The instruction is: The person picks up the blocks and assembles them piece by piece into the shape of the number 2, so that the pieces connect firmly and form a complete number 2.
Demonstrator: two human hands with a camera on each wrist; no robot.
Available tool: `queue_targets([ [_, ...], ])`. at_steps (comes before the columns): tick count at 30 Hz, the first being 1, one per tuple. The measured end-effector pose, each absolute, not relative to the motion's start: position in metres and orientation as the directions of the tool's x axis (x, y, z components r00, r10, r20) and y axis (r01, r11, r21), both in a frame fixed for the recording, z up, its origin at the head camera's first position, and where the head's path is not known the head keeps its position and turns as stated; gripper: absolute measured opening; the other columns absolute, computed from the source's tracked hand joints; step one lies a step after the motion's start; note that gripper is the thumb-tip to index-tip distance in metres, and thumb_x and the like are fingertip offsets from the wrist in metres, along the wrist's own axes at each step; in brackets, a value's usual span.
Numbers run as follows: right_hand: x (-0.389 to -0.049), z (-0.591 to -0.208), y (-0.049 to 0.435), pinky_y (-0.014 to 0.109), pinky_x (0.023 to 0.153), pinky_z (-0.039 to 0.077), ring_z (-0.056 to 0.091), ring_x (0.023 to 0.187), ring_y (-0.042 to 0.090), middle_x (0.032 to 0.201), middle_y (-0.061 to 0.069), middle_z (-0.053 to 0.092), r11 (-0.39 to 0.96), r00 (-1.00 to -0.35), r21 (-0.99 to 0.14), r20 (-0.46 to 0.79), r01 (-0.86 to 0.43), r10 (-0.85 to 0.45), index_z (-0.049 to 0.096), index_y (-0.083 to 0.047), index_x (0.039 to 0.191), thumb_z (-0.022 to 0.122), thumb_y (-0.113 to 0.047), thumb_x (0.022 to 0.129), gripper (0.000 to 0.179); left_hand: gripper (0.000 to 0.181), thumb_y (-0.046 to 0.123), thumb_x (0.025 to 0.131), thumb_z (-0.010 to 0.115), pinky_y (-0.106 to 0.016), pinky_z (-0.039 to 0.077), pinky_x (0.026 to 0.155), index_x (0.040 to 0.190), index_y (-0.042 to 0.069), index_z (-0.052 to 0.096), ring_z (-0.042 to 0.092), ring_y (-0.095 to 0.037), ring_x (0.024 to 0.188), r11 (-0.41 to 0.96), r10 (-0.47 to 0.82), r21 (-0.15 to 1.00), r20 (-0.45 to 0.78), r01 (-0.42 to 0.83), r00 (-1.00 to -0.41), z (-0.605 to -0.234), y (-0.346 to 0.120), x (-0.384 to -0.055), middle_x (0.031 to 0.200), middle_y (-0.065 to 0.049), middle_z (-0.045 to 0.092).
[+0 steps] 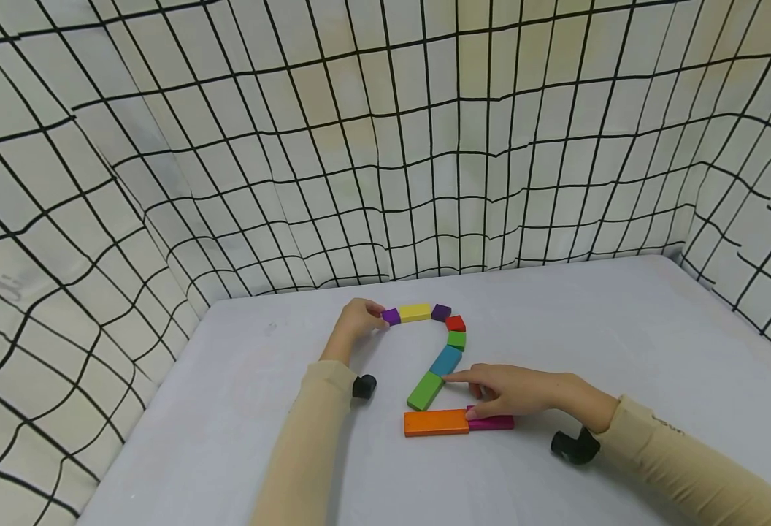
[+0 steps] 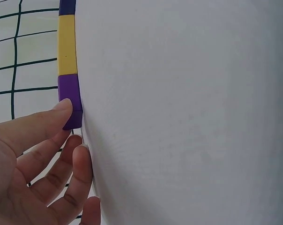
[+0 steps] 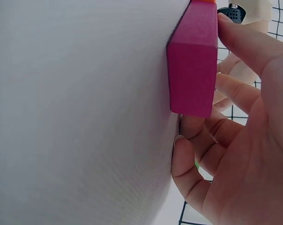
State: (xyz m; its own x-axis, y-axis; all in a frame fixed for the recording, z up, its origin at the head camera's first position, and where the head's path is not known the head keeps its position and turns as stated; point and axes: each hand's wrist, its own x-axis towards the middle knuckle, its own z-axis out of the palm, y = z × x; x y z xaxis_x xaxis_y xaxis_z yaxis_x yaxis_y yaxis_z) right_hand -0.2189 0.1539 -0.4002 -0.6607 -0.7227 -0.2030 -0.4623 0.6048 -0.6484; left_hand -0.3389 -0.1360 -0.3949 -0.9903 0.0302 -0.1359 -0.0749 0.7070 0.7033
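Observation:
Colored blocks lie end to end on a white table in a shape like the digit 2. At the upper left end, my left hand (image 1: 361,318) pinches a purple block (image 2: 70,91) between thumb and index finger. Beside it comes a yellow block (image 1: 415,313), then a dark purple block (image 1: 441,313), a red block (image 1: 455,323), a small green block (image 1: 456,340), a blue block (image 1: 447,360) and a longer green block (image 1: 426,391). My right hand (image 1: 513,387) touches near the blue-green joint with a straight index finger; its thumb rests at the magenta block (image 3: 193,77), against the orange block (image 1: 436,422).
A black grid net (image 1: 385,168) over white sheeting stands along the back and sides of the table (image 1: 280,438). Black wrist devices, one by the left sleeve (image 1: 363,386) and one by the right sleeve (image 1: 576,446), hang just above the surface.

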Motion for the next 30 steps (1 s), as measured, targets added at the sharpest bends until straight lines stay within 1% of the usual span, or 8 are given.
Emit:
queue_targets([
  [9, -0.22, -0.401, 0.152, 0.026, 0.069, 0.042, 0.051, 0.086, 0.013, 0.097, -0.005, 0.052, 0.598, -0.652, -0.65, -0.203, -0.468, -0.731, 0.05, -0.02, 0.153, 0.072, -0.035, 0.097, 0.062, 0.038, 0.005, 0.089, 0.077, -0.043, 0.049, 0.099, 0.126, 0.001, 0.07, 0.061, -0.031, 0.11, 0.706, 0.028, 0.704, -0.142, -0.081, -0.989, -0.394, -0.138, -0.337, 0.122, -0.016, 0.068],
  [13, -0.222, -0.401, 0.152, 0.026, 0.069, 0.042, 0.051, 0.086, 0.012, 0.097, -0.006, 0.052, 0.599, -0.649, -0.642, -0.2, -0.479, -0.734, 0.05, -0.019, 0.153, 0.071, -0.036, 0.097, 0.062, 0.044, 0.006, 0.089, 0.077, -0.042, 0.049, 0.099, 0.131, 0.001, 0.067, 0.062, -0.03, 0.11, 0.702, 0.027, 0.706, -0.15, -0.088, -0.988, -0.392, -0.141, -0.337, 0.124, -0.017, 0.066],
  [18, -0.223, -0.401, 0.153, 0.027, 0.071, 0.044, 0.051, 0.088, 0.012, 0.096, -0.006, 0.052, 0.598, -0.642, -0.631, -0.199, -0.494, -0.74, 0.049, -0.019, 0.153, 0.068, -0.038, 0.099, 0.061, 0.049, 0.01, 0.092, 0.075, -0.042, 0.05, 0.097, 0.138, 0.001, 0.061, 0.064, -0.03, 0.108, 0.708, 0.034, 0.701, -0.154, -0.085, -0.988, -0.387, -0.15, -0.334, 0.128, -0.018, 0.065],
  [20, -0.224, -0.4, 0.154, 0.027, 0.072, 0.045, 0.052, 0.088, 0.012, 0.096, -0.006, 0.053, 0.604, -0.644, -0.628, -0.204, -0.491, -0.737, 0.048, -0.02, 0.154, 0.067, -0.04, 0.1, 0.061, 0.049, 0.012, 0.094, 0.074, -0.044, 0.05, 0.098, 0.14, 0.001, 0.059, 0.064, -0.032, 0.111, 0.709, 0.052, 0.702, -0.143, -0.065, -0.988, -0.384, -0.154, -0.332, 0.13, -0.019, 0.064],
  [22, -0.225, -0.399, 0.156, 0.027, 0.074, 0.046, 0.053, 0.09, 0.012, 0.097, -0.007, 0.054, 0.607, -0.651, -0.628, -0.202, -0.487, -0.732, 0.047, -0.021, 0.155, 0.066, -0.041, 0.1, 0.061, 0.051, 0.014, 0.096, 0.072, -0.047, 0.047, 0.102, 0.142, 0.001, 0.057, 0.061, -0.034, 0.118, 0.714, 0.083, 0.7, -0.123, -0.027, -0.989, -0.38, -0.16, -0.329, 0.133, -0.019, 0.063],
  [25, -0.226, -0.397, 0.159, 0.028, 0.076, 0.049, 0.054, 0.093, 0.014, 0.101, -0.006, 0.056, 0.597, -0.673, -0.641, -0.165, -0.482, -0.721, 0.045, -0.018, 0.156, 0.067, -0.038, 0.1, 0.063, 0.052, 0.02, 0.099, 0.068, -0.051, 0.042, 0.107, 0.146, 0.002, 0.054, 0.055, -0.037, 0.129, 0.725, 0.146, 0.687, -0.077, 0.053, -0.986, -0.375, -0.171, -0.325, 0.139, -0.019, 0.06],
  [27, -0.227, -0.395, 0.163, 0.03, 0.078, 0.051, 0.055, 0.096, 0.016, 0.106, -0.004, 0.058, 0.588, -0.697, -0.637, -0.11, -0.498, -0.709, 0.044, -0.016, 0.156, 0.066, -0.036, 0.101, 0.064, 0.053, 0.023, 0.101, 0.065, -0.052, 0.041, 0.109, 0.148, 0.004, 0.051, 0.052, -0.038, 0.134, 0.726, 0.179, 0.681, -0.045, 0.101, -0.983, -0.372, -0.179, -0.321, 0.144, -0.018, 0.057],
  [30, -0.229, -0.391, 0.17, 0.04, 0.089, 0.054, 0.057, 0.108, 0.024, 0.119, 0.004, 0.061, 0.589, -0.744, -0.6, 0.015, -0.542, -0.669, 0.042, -0.012, 0.157, 0.068, -0.031, 0.1, 0.065, 0.055, 0.029, 0.104, 0.061, -0.056, 0.041, 0.108, 0.153, 0.007, 0.047, 0.048, -0.04, 0.137, 0.727, 0.2, 0.67, 0.007, 0.153, -0.98, -0.368, -0.193, -0.312, 0.152, -0.018, 0.049],
])
